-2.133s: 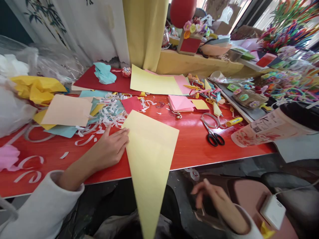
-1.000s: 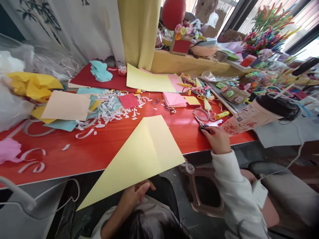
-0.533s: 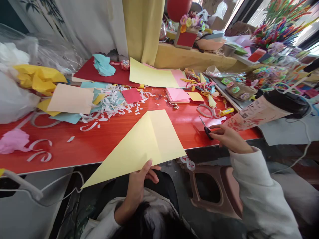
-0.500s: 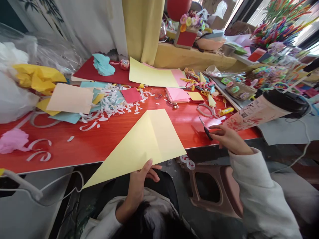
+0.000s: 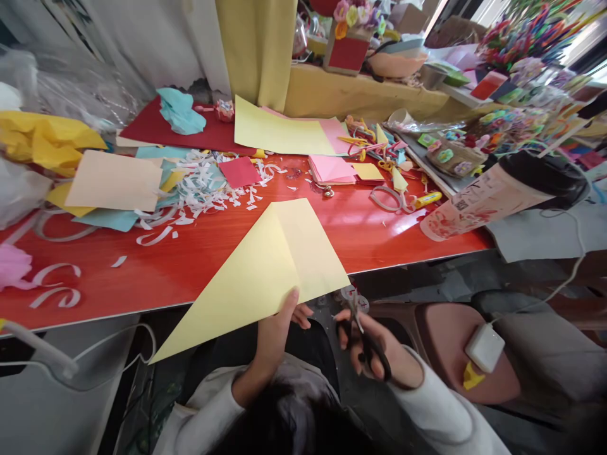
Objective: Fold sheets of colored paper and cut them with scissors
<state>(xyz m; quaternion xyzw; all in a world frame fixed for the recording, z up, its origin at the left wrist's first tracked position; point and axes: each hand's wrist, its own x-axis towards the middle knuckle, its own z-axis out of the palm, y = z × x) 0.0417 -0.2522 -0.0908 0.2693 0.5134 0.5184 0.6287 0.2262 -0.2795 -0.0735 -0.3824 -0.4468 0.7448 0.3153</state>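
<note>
My left hand [image 5: 279, 328] pinches the near edge of a folded pale yellow sheet [image 5: 265, 265], thumb on top. The sheet juts over the front edge of the red table [image 5: 180, 265]. My right hand [image 5: 379, 351] is below the table edge, fingers through the black handles of a pair of scissors [image 5: 363, 335]. The blades point up toward the sheet's lower right corner. A small gap separates blades and paper.
White paper shreds [image 5: 208, 189], peach [image 5: 114, 180], blue and pink sheets [image 5: 332, 169] litter the table. A printed paper cup [image 5: 478, 202] lies tipped at the right edge. A pink stool [image 5: 455, 341] with a white charger [image 5: 484, 347] stands below right. Craft clutter fills the back shelf.
My right hand has lifted the scissors off the table at the right and brought them down and left to the sheet's near corner. My left hand still holds the sheet.
</note>
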